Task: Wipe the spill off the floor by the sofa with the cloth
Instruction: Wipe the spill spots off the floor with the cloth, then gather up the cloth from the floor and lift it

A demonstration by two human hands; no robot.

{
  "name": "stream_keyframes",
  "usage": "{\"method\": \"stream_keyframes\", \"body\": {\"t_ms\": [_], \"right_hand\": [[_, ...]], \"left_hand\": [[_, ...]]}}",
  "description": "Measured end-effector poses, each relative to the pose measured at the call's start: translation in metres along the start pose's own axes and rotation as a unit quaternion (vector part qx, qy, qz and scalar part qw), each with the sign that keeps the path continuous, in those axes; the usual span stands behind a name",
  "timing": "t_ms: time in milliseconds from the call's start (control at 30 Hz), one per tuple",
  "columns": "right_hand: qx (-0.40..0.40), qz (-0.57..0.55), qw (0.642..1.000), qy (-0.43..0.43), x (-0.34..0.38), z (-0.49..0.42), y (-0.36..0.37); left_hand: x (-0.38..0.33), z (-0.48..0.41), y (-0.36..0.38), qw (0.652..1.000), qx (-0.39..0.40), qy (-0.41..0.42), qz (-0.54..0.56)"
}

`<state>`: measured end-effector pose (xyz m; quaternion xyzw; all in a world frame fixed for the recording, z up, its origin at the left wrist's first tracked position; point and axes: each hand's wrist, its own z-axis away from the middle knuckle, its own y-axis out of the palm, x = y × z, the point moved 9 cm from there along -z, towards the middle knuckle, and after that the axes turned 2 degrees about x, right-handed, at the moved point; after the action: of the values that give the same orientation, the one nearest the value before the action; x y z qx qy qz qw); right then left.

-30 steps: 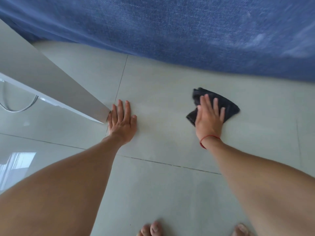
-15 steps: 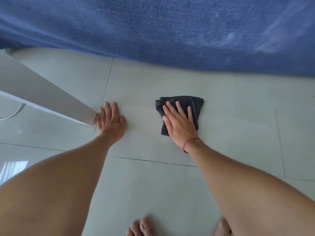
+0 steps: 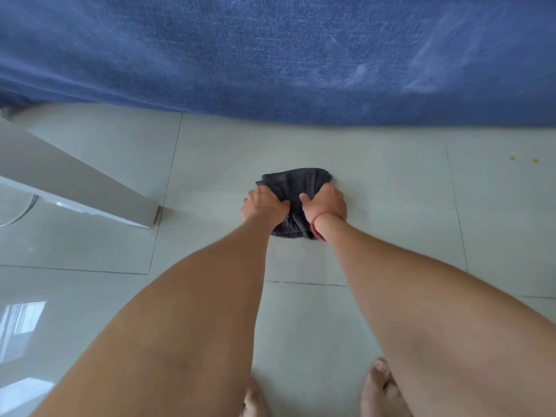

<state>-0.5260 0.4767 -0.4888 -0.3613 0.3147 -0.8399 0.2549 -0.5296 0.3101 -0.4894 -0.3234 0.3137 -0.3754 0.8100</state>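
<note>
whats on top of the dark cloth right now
Both hands are on the dark cloth: the left hand and right hand grip it, bunching it on the floor. Their fingers curl out of sight, and whatever lies beneath the cloth is covered.

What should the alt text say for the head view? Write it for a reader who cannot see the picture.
Both hands, left hand and right hand, grip a dark grey cloth bunched on the pale tiled floor just in front of a blue sofa. A white furniture leg stands to the left, and small yellowish spots mark the tile far right.
</note>
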Motion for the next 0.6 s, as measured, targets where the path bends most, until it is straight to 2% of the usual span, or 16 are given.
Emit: {"method": "stream_keyframes", "body": {"t_ms": [100,200,467,600], "right_hand": [[0.023,-0.102,0.992,0.069,-0.014,0.000,0.002],[0.049,-0.120,0.986,0.102,-0.026,0.007,0.007],[0.069,-0.084,0.986,0.128,-0.060,0.059,0.026],[0.068,-0.090,0.988,0.102,-0.058,0.086,0.016]], "left_hand": [[0.000,0.000,0.001,0.996,0.024,-0.017,0.087],[0.014,0.005,0.011,0.983,0.078,-0.062,0.156],[0.040,0.058,0.041,0.980,0.175,-0.074,0.052],[0.046,0.088,0.040,0.977,0.168,-0.074,0.104]]}}
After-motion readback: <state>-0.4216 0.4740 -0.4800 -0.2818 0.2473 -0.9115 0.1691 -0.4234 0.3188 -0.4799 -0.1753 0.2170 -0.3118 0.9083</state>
